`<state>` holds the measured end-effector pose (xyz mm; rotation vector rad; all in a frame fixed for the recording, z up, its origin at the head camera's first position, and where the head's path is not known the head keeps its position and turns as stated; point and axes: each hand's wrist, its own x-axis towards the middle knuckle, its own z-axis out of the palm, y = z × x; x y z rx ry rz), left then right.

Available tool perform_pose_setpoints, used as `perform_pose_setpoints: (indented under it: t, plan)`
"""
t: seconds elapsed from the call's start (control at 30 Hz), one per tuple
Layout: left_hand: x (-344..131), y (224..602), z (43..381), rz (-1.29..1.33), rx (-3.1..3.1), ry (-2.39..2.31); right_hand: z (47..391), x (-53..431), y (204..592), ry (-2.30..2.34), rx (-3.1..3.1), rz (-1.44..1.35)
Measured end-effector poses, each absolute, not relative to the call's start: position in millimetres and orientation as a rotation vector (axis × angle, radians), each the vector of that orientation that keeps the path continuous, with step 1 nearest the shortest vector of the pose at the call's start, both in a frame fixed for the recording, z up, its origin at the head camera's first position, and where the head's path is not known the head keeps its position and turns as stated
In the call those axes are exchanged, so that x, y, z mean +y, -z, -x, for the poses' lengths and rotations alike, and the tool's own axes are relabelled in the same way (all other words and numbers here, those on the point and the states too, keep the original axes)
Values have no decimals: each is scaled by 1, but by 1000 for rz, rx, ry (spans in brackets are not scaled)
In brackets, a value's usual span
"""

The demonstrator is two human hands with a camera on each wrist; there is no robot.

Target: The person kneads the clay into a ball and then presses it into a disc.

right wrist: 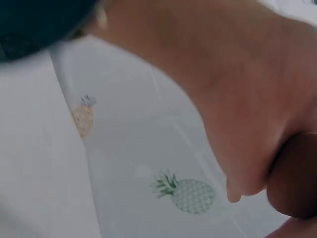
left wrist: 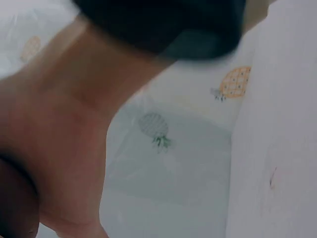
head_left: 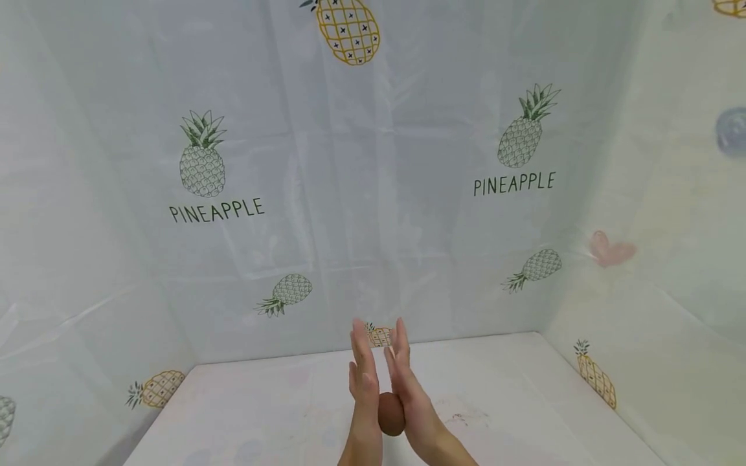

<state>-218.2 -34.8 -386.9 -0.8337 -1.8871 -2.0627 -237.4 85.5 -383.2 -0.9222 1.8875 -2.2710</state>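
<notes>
A brown ball (head_left: 391, 415) is at the bottom of the head frame, a little right of the centre. It is placed between the two palms and touches both of them. The left hand (head_left: 365, 388) stands on its left side and the right hand (head_left: 414, 408) on its right side. Both hands have their fingers straight, directed to the top of the frame; no fingers are curled round the ball, it is only pressed between the flat hands. In the left wrist view the ball appears at the lower left corner, and in the right wrist view at the lower right edge.

Behind the hands there is a white table (head_left: 262, 401), with small brownish marks (head_left: 463, 415) to the right of the right hand. Above the table, a pale sheet (head_left: 373, 194) fills the middle of the frame. It bears two green pineapple prints, at upper left (head_left: 202, 169) and upper right (head_left: 520, 141), each with the word "PINEAPPLE" below. A blurred reddish shape (head_left: 610, 250) is at the right.
</notes>
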Motion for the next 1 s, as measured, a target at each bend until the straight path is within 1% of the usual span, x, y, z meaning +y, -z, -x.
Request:
perform_pose_setpoints:
  t: [0.07,0.27,0.53,0.67,0.8,1.0]
  plan:
    - [-41,387,226,775,-1884,2057,233,81,383,2202,1865,951]
    - [-53,392,246,743,-1855,1960,222,76,378,2131,1847,1041]
    - [-40,401,249,764,-1927,1937,219,89,366,2265,1778,1213]
    - [-29,404,241,830,-1961,1998,223,100,365,2336,1804,1280]
    - [-22,403,230,958,-1931,2093,231,108,365,2399,1869,1304]
    - [-18,396,217,1203,-1827,2130,245,114,371,2454,1952,1188]
